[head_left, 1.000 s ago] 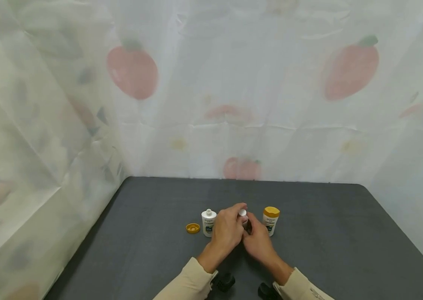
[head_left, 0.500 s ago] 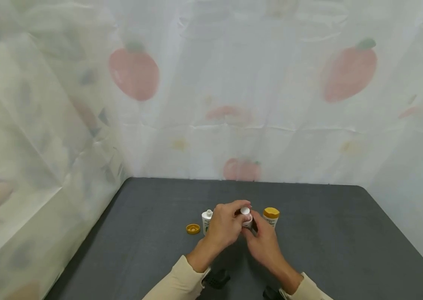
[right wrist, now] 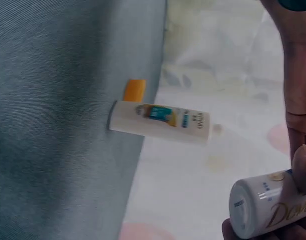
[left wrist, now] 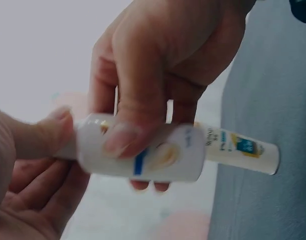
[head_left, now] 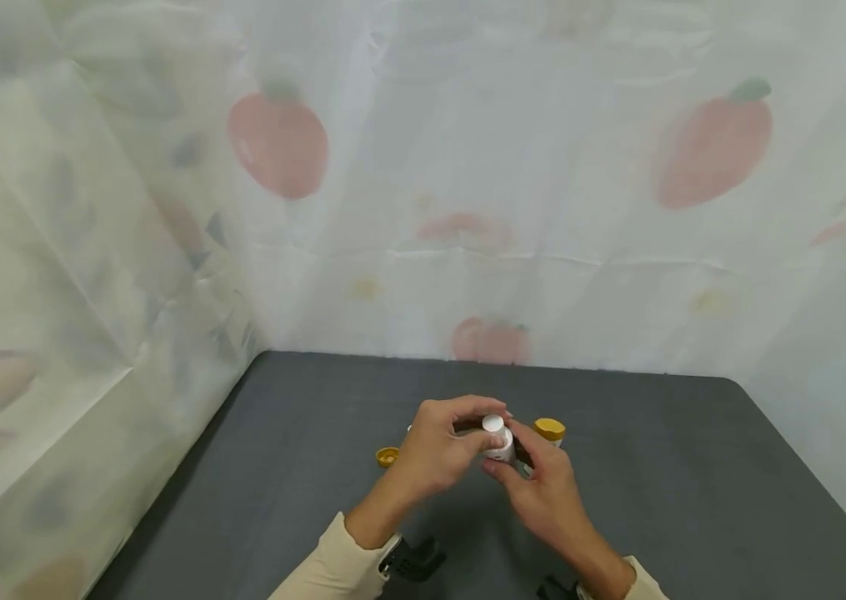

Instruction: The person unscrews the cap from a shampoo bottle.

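A small white Dove bottle (head_left: 499, 450) is held upright between both hands above the table. My left hand (head_left: 433, 446) pinches its white cap (head_left: 493, 423) from the left; the thumb and fingertips meet near the top. My right hand (head_left: 546, 483) grips the body lower down, with the thumb laid across the bottle (left wrist: 185, 157) in the left wrist view. In the right wrist view the bottle's flat base (right wrist: 240, 212) and gold lettering face the camera. The far fingers of both hands are partly hidden.
An uncapped white bottle (right wrist: 167, 120) stands behind my left hand, mostly hidden in the head view. Beside it lies a yellow cap (head_left: 387, 457). Past my right hand stands another white bottle with a yellow cap (head_left: 549, 429). The table (head_left: 655, 467) is dark grey, with curtains around.
Both hands have raised the Dove bottle slightly and shifted it a little to the right. More of its cap and shoulder shows. The left hand now covers most of the uncapped bottle.
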`<state>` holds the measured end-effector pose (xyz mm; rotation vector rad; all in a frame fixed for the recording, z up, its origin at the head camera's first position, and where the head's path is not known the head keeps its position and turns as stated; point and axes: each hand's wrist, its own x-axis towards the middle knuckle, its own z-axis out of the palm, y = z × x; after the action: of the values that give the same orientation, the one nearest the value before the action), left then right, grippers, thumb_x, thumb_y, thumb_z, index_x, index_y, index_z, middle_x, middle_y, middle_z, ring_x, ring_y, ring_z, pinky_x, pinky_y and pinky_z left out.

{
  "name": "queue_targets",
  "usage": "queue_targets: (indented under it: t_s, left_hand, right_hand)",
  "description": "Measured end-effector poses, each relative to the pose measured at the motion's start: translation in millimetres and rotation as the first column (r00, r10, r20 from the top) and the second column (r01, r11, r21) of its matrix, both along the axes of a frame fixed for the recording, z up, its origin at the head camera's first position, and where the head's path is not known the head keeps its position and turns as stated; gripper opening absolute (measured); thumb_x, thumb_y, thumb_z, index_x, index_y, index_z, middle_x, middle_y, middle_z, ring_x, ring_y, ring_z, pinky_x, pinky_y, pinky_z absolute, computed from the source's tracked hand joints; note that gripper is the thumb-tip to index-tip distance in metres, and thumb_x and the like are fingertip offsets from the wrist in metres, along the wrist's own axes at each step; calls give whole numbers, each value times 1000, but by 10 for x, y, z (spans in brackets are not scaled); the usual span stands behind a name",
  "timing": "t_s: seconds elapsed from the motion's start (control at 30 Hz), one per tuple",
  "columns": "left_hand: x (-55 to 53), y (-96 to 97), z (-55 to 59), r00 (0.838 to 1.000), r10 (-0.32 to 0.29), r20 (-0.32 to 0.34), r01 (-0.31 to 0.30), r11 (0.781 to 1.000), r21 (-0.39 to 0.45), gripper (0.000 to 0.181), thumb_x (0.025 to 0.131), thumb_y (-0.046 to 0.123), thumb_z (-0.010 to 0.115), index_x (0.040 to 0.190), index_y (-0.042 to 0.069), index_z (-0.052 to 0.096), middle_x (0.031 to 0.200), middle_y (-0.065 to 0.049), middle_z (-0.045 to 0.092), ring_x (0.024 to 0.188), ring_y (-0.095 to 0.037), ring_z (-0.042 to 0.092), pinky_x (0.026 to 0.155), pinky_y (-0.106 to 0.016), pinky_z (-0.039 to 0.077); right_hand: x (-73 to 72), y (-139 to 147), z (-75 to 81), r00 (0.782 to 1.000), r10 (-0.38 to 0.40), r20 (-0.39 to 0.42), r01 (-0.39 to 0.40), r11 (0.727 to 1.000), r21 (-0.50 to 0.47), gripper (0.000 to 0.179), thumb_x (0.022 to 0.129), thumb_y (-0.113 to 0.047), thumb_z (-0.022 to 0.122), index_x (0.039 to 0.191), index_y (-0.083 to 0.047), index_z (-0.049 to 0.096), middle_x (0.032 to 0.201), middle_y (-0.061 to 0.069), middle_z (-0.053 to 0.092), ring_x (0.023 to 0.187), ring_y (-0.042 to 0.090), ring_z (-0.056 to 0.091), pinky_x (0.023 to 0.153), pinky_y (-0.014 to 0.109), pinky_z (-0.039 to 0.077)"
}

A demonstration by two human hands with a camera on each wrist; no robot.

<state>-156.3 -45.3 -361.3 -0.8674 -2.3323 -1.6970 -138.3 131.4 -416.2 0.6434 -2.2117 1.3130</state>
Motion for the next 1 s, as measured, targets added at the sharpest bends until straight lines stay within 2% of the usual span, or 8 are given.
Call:
queue_targets:
  t_s: [0.13,0.23,0.37,0.47,0.7,0.83,0.9,1.0]
  left_hand:
    - [-15,-61,36,991,-132,11,132,991,17,30,96,5,73,126,7,74,124,-11,77,116,-24,74,98,-25,59]
    - [-11,-73,38,987,-162,-2,162,986,28,28,96,4,72,125,4,74,122,-15,77,114,-26,74,96,-26,60]
    - [14,-25,3,994,-97,-52,99,994,35,28,95,5,74,122,2,75,118,-17,78,109,-27,76,91,-26,62]
    - [40,33,-22,994,-48,-95,53,997,57,28,94,6,75,121,1,75,117,-18,78,107,-29,77,89,-26,63]
    - [76,127,-46,990,72,-118,-51,984,171,26,89,6,81,115,2,78,109,-16,80,99,-28,80,83,-26,64]
    - [87,140,-58,982,144,-124,-121,977,177,28,87,12,85,112,5,78,107,-12,80,99,-23,79,88,-29,64]
    - [85,136,-59,979,144,-144,-123,982,146,31,87,17,86,115,7,76,110,-10,79,101,-21,78,91,-29,64]
    - [71,109,-54,987,62,-148,-41,989,140,36,92,15,81,126,8,72,125,-10,75,114,-22,74,99,-29,60]
  right_hand:
    - [40,22,62,999,-10,-36,11,999,38,50,79,-1,88,126,-6,72,117,8,78,101,11,75,78,30,65]
    - [69,39,96,999,-9,-46,11,999,48,51,77,-1,88,126,-1,72,116,11,79,100,11,74,76,28,65]
    - [96,57,143,999,-24,-30,26,998,49,58,76,0,88,131,6,69,121,18,77,105,17,74,76,26,64]
    - [107,57,173,997,-72,-38,74,996,56,62,74,1,90,131,8,68,119,20,77,100,19,75,71,25,63]
    - [92,18,219,983,-144,-118,153,986,66,53,68,0,93,119,-3,77,97,12,81,75,11,74,58,21,56]
    - [73,15,244,976,-159,-150,174,980,95,41,68,-5,94,105,-13,77,79,-2,75,63,0,61,52,18,47]
    - [72,26,253,974,-172,-151,190,974,119,38,68,-7,95,98,-17,74,75,-7,69,63,-3,57,53,18,46]
    - [82,51,262,972,-192,-136,212,965,152,40,68,-5,95,100,-16,73,79,-8,69,68,-3,58,57,21,48]
